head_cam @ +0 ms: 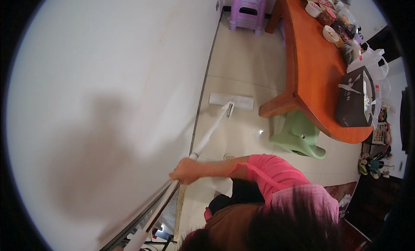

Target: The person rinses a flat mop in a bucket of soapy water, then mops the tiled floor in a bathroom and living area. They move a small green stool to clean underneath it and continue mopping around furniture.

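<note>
My right hand point(186, 170) is closed around the white pole point(207, 139) of a flat mop, partway up its length. The pole slants from the bottom left up to the white rectangular mop head point(242, 102), which lies on the beige tiled floor point(244, 63) between the wall and a table. At the bottom edge, beside the pole's thicker upper part point(135, 240), a sliver of what looks like my left hand point(118, 248) shows. The rest of it is out of view, so its grip cannot be made out.
A white wall point(129, 72) runs along the left. At right stands an orange wooden table point(311, 72) bearing bowls, a jar and a dark paper bag point(351, 100). A green plastic stool point(296, 134) sits under its edge; purple stools point(248, 14) stand at the back. A dark-framed rack point(162, 215) is at lower left.
</note>
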Tool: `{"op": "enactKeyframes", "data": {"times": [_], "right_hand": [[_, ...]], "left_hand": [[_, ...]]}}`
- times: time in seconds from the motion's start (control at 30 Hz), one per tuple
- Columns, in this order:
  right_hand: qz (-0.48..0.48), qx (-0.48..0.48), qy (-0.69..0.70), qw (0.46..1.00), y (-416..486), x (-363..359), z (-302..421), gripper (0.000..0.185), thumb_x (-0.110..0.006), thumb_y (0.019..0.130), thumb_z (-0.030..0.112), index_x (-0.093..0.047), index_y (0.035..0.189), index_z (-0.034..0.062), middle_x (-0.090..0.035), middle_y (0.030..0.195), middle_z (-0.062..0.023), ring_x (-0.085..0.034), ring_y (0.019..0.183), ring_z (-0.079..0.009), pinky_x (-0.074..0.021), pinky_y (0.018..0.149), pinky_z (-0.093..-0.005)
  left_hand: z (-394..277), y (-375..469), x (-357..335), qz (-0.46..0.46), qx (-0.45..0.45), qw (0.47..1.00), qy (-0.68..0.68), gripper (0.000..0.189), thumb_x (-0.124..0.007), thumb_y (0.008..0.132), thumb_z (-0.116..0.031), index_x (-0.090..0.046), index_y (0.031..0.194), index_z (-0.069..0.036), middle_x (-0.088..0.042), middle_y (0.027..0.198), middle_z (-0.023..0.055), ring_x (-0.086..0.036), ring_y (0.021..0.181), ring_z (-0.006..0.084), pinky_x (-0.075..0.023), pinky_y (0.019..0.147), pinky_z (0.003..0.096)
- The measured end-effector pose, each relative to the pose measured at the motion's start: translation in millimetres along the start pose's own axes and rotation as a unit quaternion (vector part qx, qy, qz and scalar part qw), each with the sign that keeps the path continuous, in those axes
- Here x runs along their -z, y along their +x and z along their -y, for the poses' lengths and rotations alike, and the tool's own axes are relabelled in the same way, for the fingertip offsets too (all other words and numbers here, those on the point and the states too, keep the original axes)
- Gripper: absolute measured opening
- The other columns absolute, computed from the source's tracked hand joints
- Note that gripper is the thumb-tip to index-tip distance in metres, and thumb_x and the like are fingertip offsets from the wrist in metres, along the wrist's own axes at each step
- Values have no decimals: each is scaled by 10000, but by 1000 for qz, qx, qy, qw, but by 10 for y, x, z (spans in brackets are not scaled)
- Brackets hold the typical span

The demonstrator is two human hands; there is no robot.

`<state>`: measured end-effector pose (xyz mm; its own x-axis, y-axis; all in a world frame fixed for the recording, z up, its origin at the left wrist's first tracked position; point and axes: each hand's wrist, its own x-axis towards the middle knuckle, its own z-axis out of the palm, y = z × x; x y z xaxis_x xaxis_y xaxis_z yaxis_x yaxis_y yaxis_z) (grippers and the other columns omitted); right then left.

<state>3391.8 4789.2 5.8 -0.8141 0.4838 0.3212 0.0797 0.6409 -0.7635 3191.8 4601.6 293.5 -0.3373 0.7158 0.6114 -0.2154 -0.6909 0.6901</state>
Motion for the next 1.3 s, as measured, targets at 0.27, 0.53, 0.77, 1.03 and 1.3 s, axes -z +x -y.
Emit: {"op": "enactKeyframes", "data": {"times": [0.27,0.53,0.77,1.03,1.3], "right_hand": [[48,-309,-269,911,-906,1343,-2558,243,-679,585,163,-611,811,104,-601,809,-122,-581,872,-331,-470,770,-446],[-220,-357,-319,850,-1924,1994,-3369,116,-622,726,51,-527,791,60,-535,837,-104,-521,902,-328,-425,817,-408],[-288,-335,-322,837,-1733,1533,-2621,146,-632,709,65,-487,722,54,-514,769,-112,-514,826,-319,-388,745,-407],[-373,-309,-317,815,-1263,1118,-1949,118,-612,655,26,-524,708,84,-533,741,-107,-514,780,-310,-380,710,-405],[-400,-165,-110,895,2,476,-322,190,-686,719,114,-519,633,81,-518,626,-79,-503,642,-291,-393,636,-395]], "left_hand": [[2869,-1031,-303,-181,286,934,115,266,-599,848,-279,-505,984,-71,-543,1065,130,-496,1063,261,-351,995,426],[4249,-1398,-1054,38,351,932,79,178,-592,881,-150,-490,1005,-75,-509,1106,112,-395,1226,297,-235,1063,467],[3712,-562,-610,24,347,938,8,210,-645,840,-216,-485,885,-89,-541,943,74,-487,1080,257,-221,1078,511],[2954,-149,-282,117,262,958,4,228,-673,773,-203,-458,808,-137,-471,748,11,-460,797,175,-351,891,421],[1005,749,-325,164,44,966,-193,411,-695,684,-143,-338,480,-156,-470,401,-42,-454,354,48,-420,413,186]]}}
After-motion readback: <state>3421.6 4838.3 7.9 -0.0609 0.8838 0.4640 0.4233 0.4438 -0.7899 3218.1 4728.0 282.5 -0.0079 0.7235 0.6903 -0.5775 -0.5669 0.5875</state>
